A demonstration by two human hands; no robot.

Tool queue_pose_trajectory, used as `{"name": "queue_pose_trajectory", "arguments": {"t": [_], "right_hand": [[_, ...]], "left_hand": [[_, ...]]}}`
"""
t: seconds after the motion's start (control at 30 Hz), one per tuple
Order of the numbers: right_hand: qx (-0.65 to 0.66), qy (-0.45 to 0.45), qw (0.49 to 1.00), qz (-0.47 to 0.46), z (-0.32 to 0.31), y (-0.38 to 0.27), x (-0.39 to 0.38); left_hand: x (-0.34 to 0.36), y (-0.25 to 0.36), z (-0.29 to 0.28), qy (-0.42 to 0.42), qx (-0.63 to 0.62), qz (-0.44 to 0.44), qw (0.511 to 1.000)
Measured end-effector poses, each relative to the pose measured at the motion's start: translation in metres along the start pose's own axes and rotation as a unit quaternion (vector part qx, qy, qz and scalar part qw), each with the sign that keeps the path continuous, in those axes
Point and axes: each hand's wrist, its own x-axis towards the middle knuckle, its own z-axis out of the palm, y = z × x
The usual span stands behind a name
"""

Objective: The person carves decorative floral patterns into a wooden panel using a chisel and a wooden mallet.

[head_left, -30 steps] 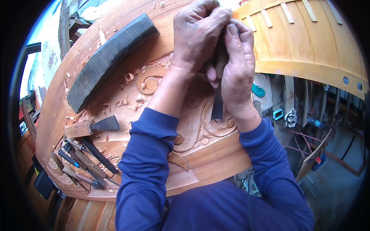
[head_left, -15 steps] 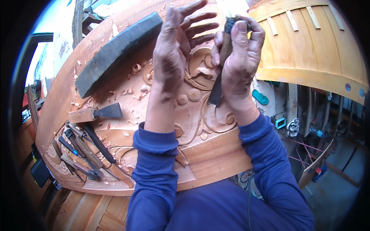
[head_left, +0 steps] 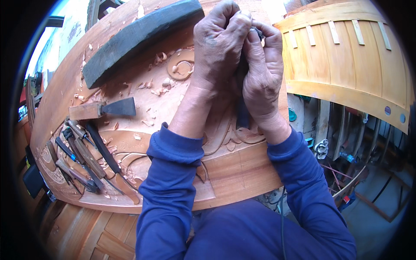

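Note:
My right hand (head_left: 263,73) is closed around a chisel with a wooden handle, held upright above the carved panel. Its flat dark blade (head_left: 243,115) points down toward me, and most of the handle is hidden. My left hand (head_left: 223,45) is closed, its fingertips bunched against the black-wrapped top of that handle; what they pinch is hidden. Under both hands lies the large carved wooden panel (head_left: 242,167), with scrolls and leaf shapes in relief and pale shavings scattered over it.
A long dark block (head_left: 138,41) lies across the panel's far left. Below it are a wide chisel (head_left: 104,109) and a pile of several carving tools (head_left: 84,156). A slatted wooden piece (head_left: 346,56) stands far right. Stacked bars and clutter (head_left: 346,134) fill the floor at right.
My left hand was open with spread fingers; it has moved right and closed at the handle's wrapped end. My right hand has shifted slightly left and down with the chisel.

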Motion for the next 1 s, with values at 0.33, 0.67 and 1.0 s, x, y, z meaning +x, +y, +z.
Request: {"name": "queue_pose_trajectory", "arguments": {"t": [0.33, 0.67, 1.0], "right_hand": [[0.014, -0.005, 1.0, 0.02, -0.006, 0.009, 0.002], [0.045, -0.03, 0.998, 0.033, 0.002, -0.001, 0.001], [0.05, -0.069, 0.986, 0.141, 0.005, -0.008, -0.011]], "left_hand": [[-0.004, 0.016, 0.013, 0.056, -0.022, 0.018, 0.998], [-0.004, 0.021, 0.015, 0.11, -0.007, 0.039, 0.993], [-0.007, 0.026, -0.011, 0.058, 0.057, 0.04, 0.996]]}}
